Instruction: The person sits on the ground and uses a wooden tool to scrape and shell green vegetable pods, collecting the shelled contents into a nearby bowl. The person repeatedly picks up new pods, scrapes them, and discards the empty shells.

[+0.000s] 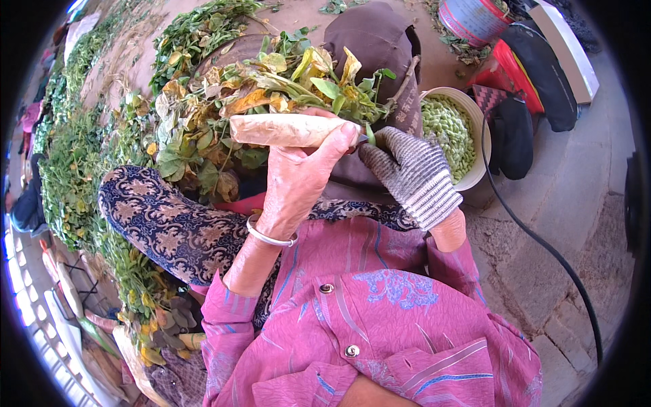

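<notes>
My left hand (300,173), bare with a silver bracelet, grips a small tool with a thick, pale wrapped handle (285,130). A short dark metal tip (362,138) shows beyond my thumb. My right hand (407,168) wears a grey-striped knit glove, and its fingertips close on a green pod (370,135) beside that tip. Cut bean plants (285,86) with yellowing leaves and a brown woody stem (406,84) lie just past both hands. To the right stands a white bucket (484,137) holding shelled green beans (447,135).
Brown cloth (371,40) bearing writing lies beneath the plants. More plants (76,168) are heaped along the left. Toward the upper right are a printed bucket (473,20), a red bag (503,76) and a black case (541,76). A black cable (549,249) crosses the paving.
</notes>
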Demonstrator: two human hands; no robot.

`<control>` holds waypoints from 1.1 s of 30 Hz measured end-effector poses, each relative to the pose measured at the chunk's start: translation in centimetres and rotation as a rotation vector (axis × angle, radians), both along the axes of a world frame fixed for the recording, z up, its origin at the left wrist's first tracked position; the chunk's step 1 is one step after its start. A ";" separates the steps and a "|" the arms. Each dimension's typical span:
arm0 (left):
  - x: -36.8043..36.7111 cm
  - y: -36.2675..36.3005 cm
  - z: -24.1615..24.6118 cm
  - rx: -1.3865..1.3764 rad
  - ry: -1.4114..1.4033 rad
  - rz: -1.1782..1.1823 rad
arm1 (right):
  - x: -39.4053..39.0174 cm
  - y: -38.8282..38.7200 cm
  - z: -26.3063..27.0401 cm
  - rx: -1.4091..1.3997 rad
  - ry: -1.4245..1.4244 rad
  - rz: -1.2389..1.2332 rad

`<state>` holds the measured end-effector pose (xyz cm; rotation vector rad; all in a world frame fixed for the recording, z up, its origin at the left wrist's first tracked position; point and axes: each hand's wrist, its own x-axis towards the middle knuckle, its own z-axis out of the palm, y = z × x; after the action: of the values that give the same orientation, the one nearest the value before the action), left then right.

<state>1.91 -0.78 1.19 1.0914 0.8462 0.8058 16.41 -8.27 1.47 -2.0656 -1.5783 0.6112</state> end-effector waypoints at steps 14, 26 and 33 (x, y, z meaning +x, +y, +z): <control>-0.2 0.7 0.8 0.378 0.180 -0.049 | -0.9 -0.2 -0.9 0.452 0.130 0.065; -1.8 2.0 2.1 0.236 0.215 0.005 | -1.5 1.9 1.6 0.215 0.480 -0.068; -0.1 3.4 3.1 0.413 0.388 -0.080 | 0.7 3.3 0.2 0.111 0.644 -0.001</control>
<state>1.81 2.64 4.28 1.6745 0.9735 0.7293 17.09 -4.94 1.66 -1.5605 -1.1955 1.0353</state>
